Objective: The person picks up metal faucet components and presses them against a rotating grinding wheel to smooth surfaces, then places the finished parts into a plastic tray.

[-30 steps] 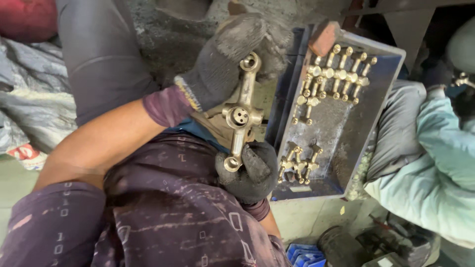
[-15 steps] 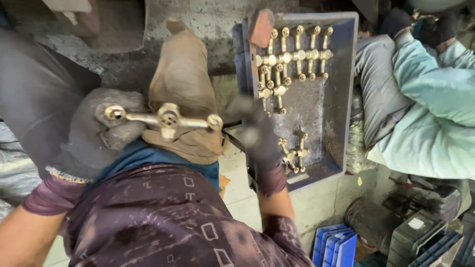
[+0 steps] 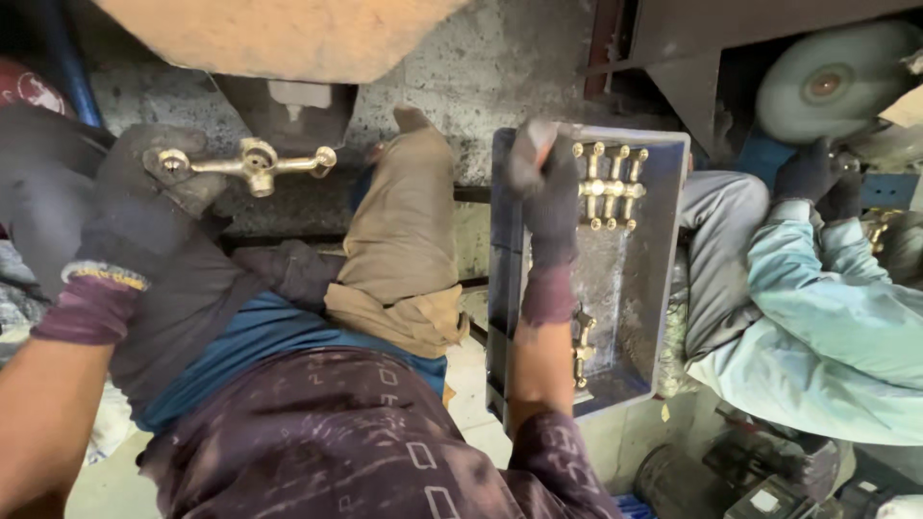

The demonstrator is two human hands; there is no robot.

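Observation:
My left hand [image 3: 135,207], in a dark dusty glove, grips one end of a brass tap fitting [image 3: 252,163] and holds it level in front of a concrete wall. My right hand [image 3: 544,197], also gloved, reaches into a grey plastic crate [image 3: 663,288] on my right, its fingers near a row of several brass fittings [image 3: 608,187] at the crate's far end. More brass fittings [image 3: 583,341] lie near my forearm in the crate. Whether the right hand holds anything cannot be seen.
A tan cloth [image 3: 404,250] covers my knee. A co-worker in a light blue sleeve [image 3: 817,327] sits at the right, a gloved hand near a round polishing wheel [image 3: 827,86]. Dark boxes and machine parts lie on the floor at the lower right.
My left hand carried the brass fitting up and to the left, turning it level. My right hand let go of it and moved over into the crate.

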